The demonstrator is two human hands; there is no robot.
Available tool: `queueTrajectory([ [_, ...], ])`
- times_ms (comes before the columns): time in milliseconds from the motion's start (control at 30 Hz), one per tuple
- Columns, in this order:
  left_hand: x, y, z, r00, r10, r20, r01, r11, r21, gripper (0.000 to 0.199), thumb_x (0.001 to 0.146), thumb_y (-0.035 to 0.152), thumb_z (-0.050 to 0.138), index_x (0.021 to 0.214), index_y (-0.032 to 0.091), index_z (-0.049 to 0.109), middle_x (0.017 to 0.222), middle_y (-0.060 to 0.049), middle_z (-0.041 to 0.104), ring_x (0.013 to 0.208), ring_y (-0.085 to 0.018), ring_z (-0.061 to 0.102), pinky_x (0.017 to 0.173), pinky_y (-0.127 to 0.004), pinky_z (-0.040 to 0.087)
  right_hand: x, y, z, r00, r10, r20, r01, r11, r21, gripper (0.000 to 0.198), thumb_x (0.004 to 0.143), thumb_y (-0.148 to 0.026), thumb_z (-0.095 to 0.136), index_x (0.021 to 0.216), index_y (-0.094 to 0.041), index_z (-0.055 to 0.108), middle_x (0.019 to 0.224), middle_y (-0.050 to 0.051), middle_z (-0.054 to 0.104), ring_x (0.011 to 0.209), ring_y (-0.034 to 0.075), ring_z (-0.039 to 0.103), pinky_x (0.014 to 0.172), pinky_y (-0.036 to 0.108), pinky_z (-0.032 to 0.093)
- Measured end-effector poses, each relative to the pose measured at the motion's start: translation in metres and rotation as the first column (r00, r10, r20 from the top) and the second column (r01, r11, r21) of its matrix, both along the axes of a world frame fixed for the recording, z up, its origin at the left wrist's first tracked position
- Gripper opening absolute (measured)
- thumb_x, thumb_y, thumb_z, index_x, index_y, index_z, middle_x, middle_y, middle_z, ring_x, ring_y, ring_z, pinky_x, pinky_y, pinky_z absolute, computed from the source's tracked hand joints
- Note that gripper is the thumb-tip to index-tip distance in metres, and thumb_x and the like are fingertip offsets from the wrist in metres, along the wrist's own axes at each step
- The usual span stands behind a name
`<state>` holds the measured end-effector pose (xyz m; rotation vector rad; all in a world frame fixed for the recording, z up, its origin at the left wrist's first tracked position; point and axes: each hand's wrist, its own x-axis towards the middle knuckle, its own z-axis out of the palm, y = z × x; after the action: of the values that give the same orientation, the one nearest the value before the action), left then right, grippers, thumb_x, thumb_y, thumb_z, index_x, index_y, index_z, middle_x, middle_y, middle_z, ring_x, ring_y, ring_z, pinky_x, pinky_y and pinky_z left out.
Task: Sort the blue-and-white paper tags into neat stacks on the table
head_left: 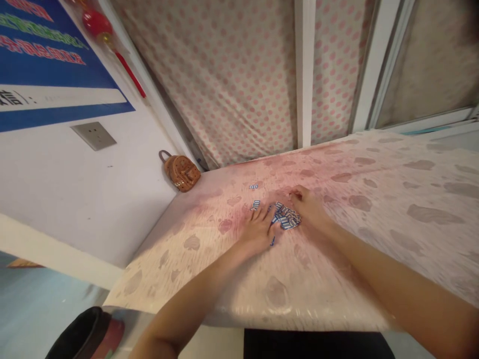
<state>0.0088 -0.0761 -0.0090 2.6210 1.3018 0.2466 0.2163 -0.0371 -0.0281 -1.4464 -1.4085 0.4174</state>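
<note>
A small heap of blue-and-white striped pieces (287,219) lies on the table between my hands. They look flat and little; their kind is too small to tell. My left hand (258,231) rests palm down at the heap's left side, fingers spread, with a few pieces by its fingertips and thumb. Beyond those fingertips lies one loose piece (256,204), and farther off another striped bit (253,187). On the heap's right, my right hand (304,202) is curled with its thumb and fingers together. Whatever it may pinch is hidden from me.
A patterned cloth covers the table (277,291). At its back left corner a brown backpack-shaped pouch (182,173) leans near the wall. A dotted curtain (239,75) hangs behind. Below the front left edge stands a dark, open-topped bin (84,334).
</note>
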Motion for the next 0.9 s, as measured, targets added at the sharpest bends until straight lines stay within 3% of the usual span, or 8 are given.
queueTrajectory([
  [133,0.017,-0.016,-0.001,0.985,-0.163,-0.050,0.161,0.987,-0.027,0.064,0.100,0.056,0.016,0.157,0.026,0.023,0.164,-0.004,0.016,0.153,-0.024,0.011,0.125,-0.048,0.009,0.004,0.001,0.000,1.000,0.004,-0.016,-0.004,1.000,0.024,0.016,0.085,-0.024,0.047,0.091,-0.020,0.062,0.082,0.004,0.070,0.075,0.018,0.065,0.069,0.029,0.046],
  [233,0.010,-0.034,0.001,0.971,-0.235,-0.054,0.233,0.972,-0.034,0.063,0.100,0.057,0.018,0.157,0.031,0.018,0.165,0.000,0.010,0.153,-0.024,0.007,0.125,-0.049,0.010,0.004,0.000,0.002,1.000,-0.004,-0.018,0.004,1.000,0.007,0.016,0.086,-0.025,0.048,0.091,-0.020,0.062,0.082,0.004,0.070,0.074,0.018,0.064,0.068,0.028,0.045],
  [367,-0.017,-0.047,0.003,0.977,-0.200,-0.070,0.197,0.979,-0.048,0.060,0.101,0.056,0.019,0.157,0.036,0.015,0.165,0.003,0.011,0.153,-0.021,0.008,0.125,-0.047,0.011,-0.001,-0.003,0.008,0.999,-0.026,-0.035,0.026,1.000,-0.013,0.016,0.084,-0.023,0.049,0.089,-0.020,0.064,0.079,0.003,0.069,0.072,0.017,0.064,0.067,0.028,0.045],
  [500,-0.039,-0.029,0.002,0.993,0.008,-0.117,-0.012,0.999,-0.032,0.062,0.100,0.056,0.020,0.157,0.033,0.016,0.165,0.000,0.010,0.153,-0.022,0.007,0.125,-0.048,0.010,-0.006,-0.008,0.011,0.997,-0.027,-0.074,0.026,1.000,-0.016,0.017,0.084,-0.023,0.048,0.088,-0.020,0.064,0.081,0.004,0.070,0.073,0.018,0.064,0.066,0.028,0.045],
  [600,-0.036,-0.014,0.003,0.984,0.119,-0.134,-0.123,0.992,-0.024,0.063,0.101,0.054,0.020,0.158,0.028,0.017,0.165,-0.003,0.011,0.153,-0.023,0.008,0.125,-0.050,0.009,-0.008,-0.007,0.009,0.996,-0.042,-0.076,0.041,0.999,-0.017,0.018,0.084,-0.023,0.048,0.088,-0.021,0.065,0.080,0.003,0.070,0.073,0.018,0.063,0.064,0.027,0.044],
  [700,-0.022,-0.015,0.002,0.992,0.043,-0.120,-0.050,0.997,-0.060,0.065,0.100,0.055,0.021,0.158,0.025,0.018,0.164,-0.004,0.010,0.153,-0.023,0.005,0.125,-0.049,0.009,-0.006,-0.004,0.007,0.995,-0.045,-0.092,0.045,0.999,-0.006,0.017,0.084,-0.024,0.048,0.089,-0.021,0.064,0.081,0.003,0.069,0.074,0.018,0.064,0.065,0.028,0.044],
  [833,-0.010,-0.014,-0.001,0.988,-0.157,-0.015,0.156,0.987,-0.044,0.059,0.101,0.054,0.019,0.156,0.034,0.020,0.165,0.002,0.013,0.153,-0.019,0.007,0.125,-0.045,0.008,-0.001,-0.001,0.007,0.994,0.007,-0.107,-0.006,1.000,0.008,0.016,0.084,-0.024,0.046,0.088,-0.021,0.061,0.081,0.004,0.069,0.073,0.018,0.063,0.069,0.029,0.046],
  [900,-0.010,0.008,-0.003,0.993,-0.104,0.051,0.103,0.994,0.035,0.057,0.101,0.052,0.022,0.156,0.036,0.022,0.165,0.003,0.015,0.153,-0.020,0.008,0.125,-0.046,0.011,-0.001,-0.001,0.008,0.996,0.013,-0.087,-0.011,1.000,0.016,0.016,0.084,-0.025,0.046,0.088,-0.021,0.061,0.080,0.004,0.069,0.072,0.018,0.063,0.068,0.029,0.046],
])
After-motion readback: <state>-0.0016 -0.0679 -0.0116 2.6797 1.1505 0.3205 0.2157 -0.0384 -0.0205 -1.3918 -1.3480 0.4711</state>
